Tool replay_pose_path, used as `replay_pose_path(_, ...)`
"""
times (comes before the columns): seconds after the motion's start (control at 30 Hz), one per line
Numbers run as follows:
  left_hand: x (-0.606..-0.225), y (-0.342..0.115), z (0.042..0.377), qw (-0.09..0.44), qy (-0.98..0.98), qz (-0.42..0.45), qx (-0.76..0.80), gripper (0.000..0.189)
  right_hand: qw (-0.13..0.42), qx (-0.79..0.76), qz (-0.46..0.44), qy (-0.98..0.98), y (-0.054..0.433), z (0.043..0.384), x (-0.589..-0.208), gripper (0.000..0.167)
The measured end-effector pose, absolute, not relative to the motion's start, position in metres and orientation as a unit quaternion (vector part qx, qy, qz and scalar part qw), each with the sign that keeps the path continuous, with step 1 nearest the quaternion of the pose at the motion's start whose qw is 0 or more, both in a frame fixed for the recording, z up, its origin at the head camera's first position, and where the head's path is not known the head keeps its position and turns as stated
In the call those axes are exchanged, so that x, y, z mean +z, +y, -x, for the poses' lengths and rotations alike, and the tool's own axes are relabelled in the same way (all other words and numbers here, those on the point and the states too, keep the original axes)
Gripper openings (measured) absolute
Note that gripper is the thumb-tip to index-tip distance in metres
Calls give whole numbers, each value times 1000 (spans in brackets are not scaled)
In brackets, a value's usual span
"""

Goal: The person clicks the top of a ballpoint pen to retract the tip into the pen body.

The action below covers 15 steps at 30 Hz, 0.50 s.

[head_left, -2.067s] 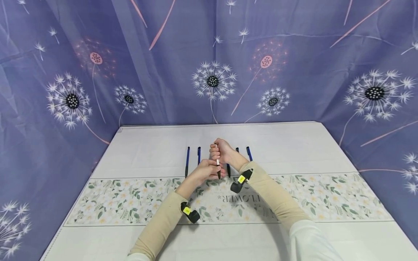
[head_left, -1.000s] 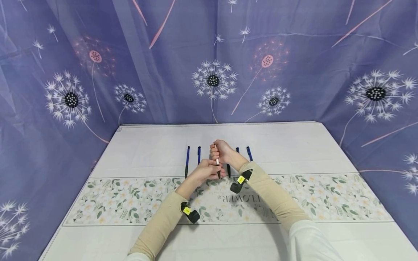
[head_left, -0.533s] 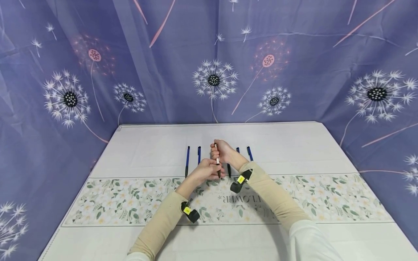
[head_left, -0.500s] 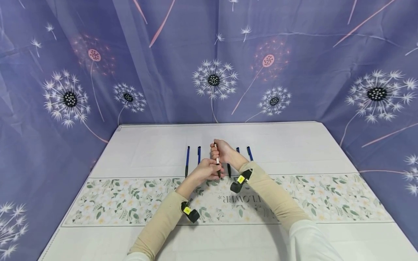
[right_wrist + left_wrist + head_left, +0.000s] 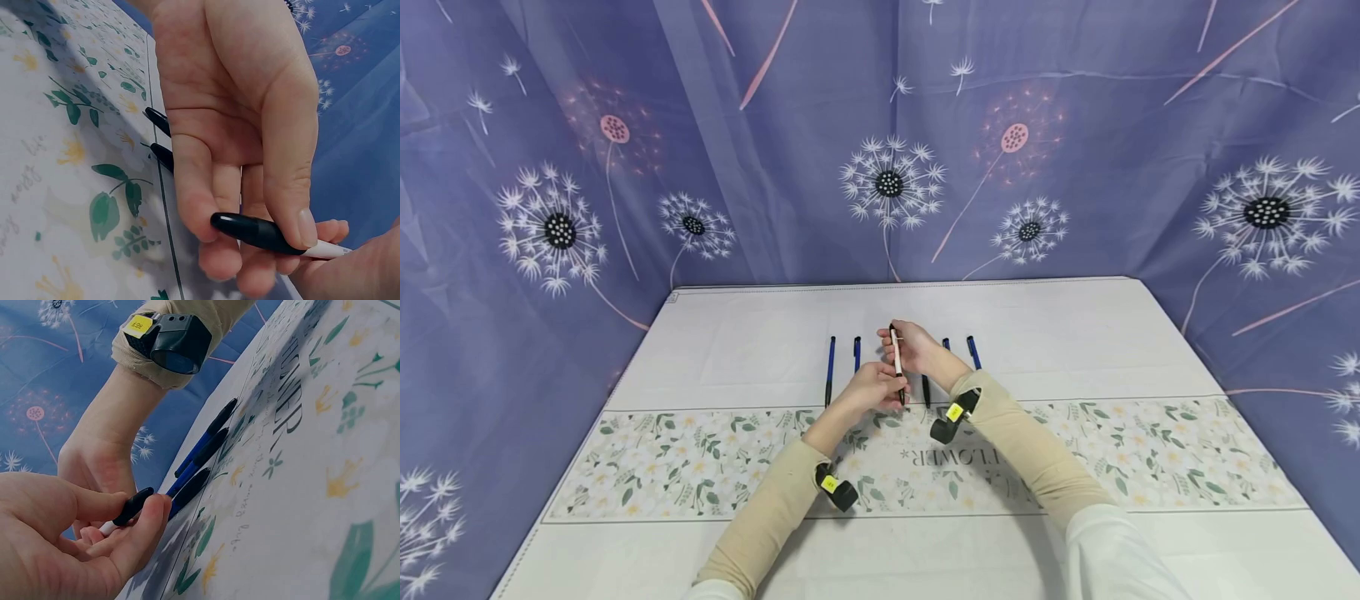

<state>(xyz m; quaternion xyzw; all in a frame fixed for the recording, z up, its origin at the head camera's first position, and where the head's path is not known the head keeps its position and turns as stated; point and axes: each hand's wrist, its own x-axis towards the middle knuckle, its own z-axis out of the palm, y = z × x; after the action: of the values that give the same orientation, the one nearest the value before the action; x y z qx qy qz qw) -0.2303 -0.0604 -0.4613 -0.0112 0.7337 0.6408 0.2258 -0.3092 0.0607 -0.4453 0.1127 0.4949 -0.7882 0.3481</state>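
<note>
Both hands are on a white pen [image 5: 897,358] with black ends, held upright-slanted over the table in the head view. My left hand [image 5: 871,387] pinches its lower black grip between thumb and fingers; the left wrist view shows this pinch close up, near the pen's black tip [image 5: 134,506]. Around the upper end is my right hand [image 5: 916,346], thumb at the top and fingers loosely bent beside the barrel. In the right wrist view the left thumb [image 5: 294,219] lies on the black grip, and the right hand [image 5: 356,269] covers part of the white barrel.
Blue pens with black grips lie on the white table cover [image 5: 737,350]: a left pen [image 5: 831,371] and its neighbour [image 5: 857,357], plus a pen [image 5: 973,352] among others right of the hands, partly hidden by the right arm. A floral band [image 5: 700,458] crosses the cover; a purple curtain [image 5: 775,208] stands behind.
My right hand's fingers have loosened from a tight curl, so more of the white barrel shows. The left hand has shifted slightly up and left, still pinching the pen.
</note>
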Motion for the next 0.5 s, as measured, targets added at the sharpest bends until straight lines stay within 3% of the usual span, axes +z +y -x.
replay_pose_path(0.17,-459,-61,230,219,738,20,638,37,333,-783,-107,515,64,307,-443,39)
replay_pose_path(0.5,-461,-61,232,203,747,25,632,26,301,-758,-91,571,68,306,-441,44)
